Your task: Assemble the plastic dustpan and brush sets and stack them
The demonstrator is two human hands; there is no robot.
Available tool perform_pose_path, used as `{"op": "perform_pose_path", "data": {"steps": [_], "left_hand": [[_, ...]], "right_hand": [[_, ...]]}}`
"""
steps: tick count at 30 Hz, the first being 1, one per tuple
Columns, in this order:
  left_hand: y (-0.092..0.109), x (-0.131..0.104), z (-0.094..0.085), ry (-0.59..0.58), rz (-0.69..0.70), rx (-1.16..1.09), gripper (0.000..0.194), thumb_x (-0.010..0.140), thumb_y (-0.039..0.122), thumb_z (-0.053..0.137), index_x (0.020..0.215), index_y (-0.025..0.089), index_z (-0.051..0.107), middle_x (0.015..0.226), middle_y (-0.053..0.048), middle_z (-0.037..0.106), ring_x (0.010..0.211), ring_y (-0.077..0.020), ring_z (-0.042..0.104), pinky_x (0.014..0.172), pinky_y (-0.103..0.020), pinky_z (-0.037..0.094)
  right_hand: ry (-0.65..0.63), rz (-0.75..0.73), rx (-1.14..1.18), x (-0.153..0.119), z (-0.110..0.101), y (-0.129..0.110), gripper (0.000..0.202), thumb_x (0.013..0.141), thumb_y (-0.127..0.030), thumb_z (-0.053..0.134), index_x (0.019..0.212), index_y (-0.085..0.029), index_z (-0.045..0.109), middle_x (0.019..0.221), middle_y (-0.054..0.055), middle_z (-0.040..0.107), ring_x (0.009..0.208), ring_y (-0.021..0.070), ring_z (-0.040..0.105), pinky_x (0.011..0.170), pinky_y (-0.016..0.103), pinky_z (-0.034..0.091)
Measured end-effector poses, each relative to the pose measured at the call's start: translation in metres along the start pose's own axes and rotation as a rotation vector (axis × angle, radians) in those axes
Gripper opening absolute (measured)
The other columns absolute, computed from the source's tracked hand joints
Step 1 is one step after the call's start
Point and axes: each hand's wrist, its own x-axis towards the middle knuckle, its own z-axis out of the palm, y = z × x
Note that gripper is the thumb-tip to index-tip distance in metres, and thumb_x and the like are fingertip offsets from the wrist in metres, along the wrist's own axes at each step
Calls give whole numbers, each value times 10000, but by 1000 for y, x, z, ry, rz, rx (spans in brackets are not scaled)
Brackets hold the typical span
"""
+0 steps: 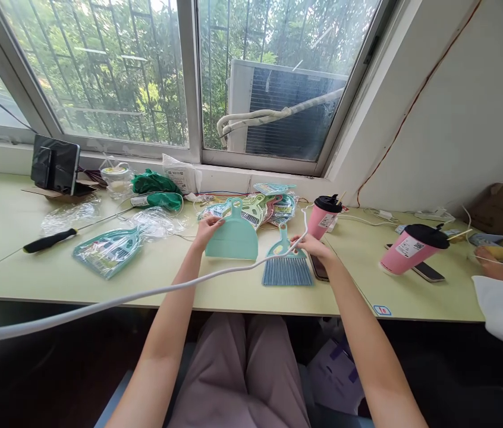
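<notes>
Lying on the surface (19,238), a dustpan (232,238) is gripped at its upper edge by the left hand (207,229); just right of the dustpan, a brush (287,264) is touched by the right hand (316,245), fingers closed narrowly.

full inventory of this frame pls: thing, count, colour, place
dustpan: 1, teal, desk centre
brush: 1, teal handle, blue bristles, right of dustpan
packaged sets: 1 at left, pile behind dustpan
cups: 2, pink, black lids, right
screwdriver: 1, black handle, left
phones: 2, dark, flat by the cups
tablet: 1, black, on sill
white cable: 1, across desk
co-worker's hand: far right
left hand: on dustpan edge
right hand: beside brush
</notes>
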Motion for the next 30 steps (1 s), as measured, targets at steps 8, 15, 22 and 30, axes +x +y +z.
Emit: {"op": "perform_pose_path", "data": {"steps": [8,15,22,30], "left_hand": [[-2,-3,19,-107,11,51,643,538,727,723,832,159,658,694,-31,655,696,-178,579,633,-279,417],[9,-16,29,-288,47,31,582,721,676,636,998,165,618,802,-39,670,764,-186,615,668,-279,452],[11,-21,46,-349,189,112,498,655,507,771,989,169,624,925,-64,683,848,-201,615,730,-293,466],[6,-24,46,-285,142,139,413,653,498,761,869,190,591,769,-8,654,731,-174,610,636,-266,447]], "right_hand": [[77,-243,494,4,46,-57,499,654,-551,742,933,-142,683,767,75,719,635,164,630,661,308,506],[568,-241,137,30,123,-94,216,896,-280,492,982,-174,660,938,97,720,904,224,666,840,343,495],[807,-318,-242,16,137,-96,250,939,-269,465,1135,-179,591,1233,156,610,1216,283,510,1038,465,346],[441,-127,122,30,111,-67,324,824,-448,633,1064,-235,687,1019,64,724,1022,251,642,883,359,484]]}}
